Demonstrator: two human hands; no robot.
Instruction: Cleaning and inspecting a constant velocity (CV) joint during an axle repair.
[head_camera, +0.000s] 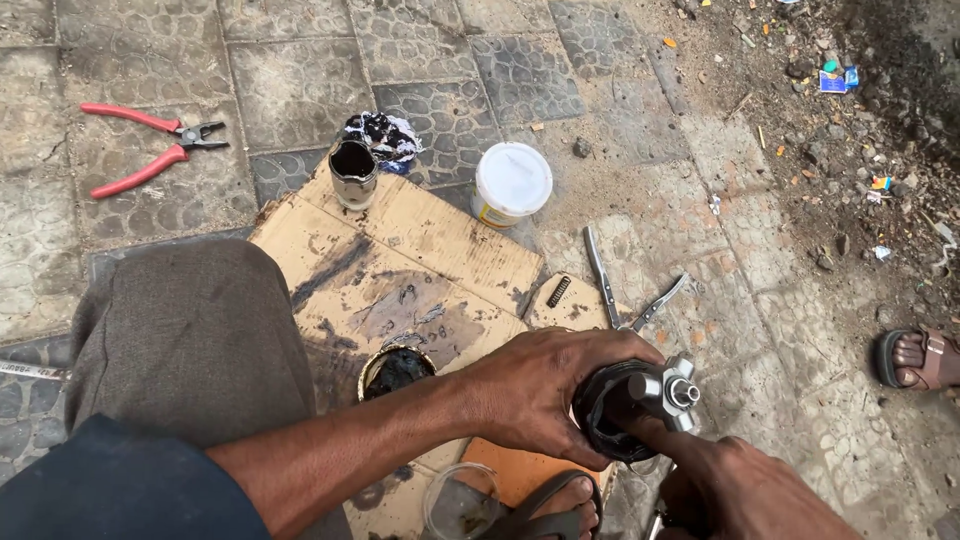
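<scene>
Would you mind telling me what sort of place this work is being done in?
Probably an outdoor roadside repair spot: patterned paving stones, greasy flattened cardboard as a work mat, red-handled pliers on the ground, and littered dirt alongside.

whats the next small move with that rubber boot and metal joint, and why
Probably press the black boot further over the metal joint: the left hand grips the boot, a right hand finger pushes at its rim, and the joint still sticks out.

Person's clothing and limbs, seen from above

Grey trousers (185, 340), dark blue sleeve (110, 485) well back from the fingers, forearms bare; dark strap sandal (545, 505) just below the fingers.
</scene>
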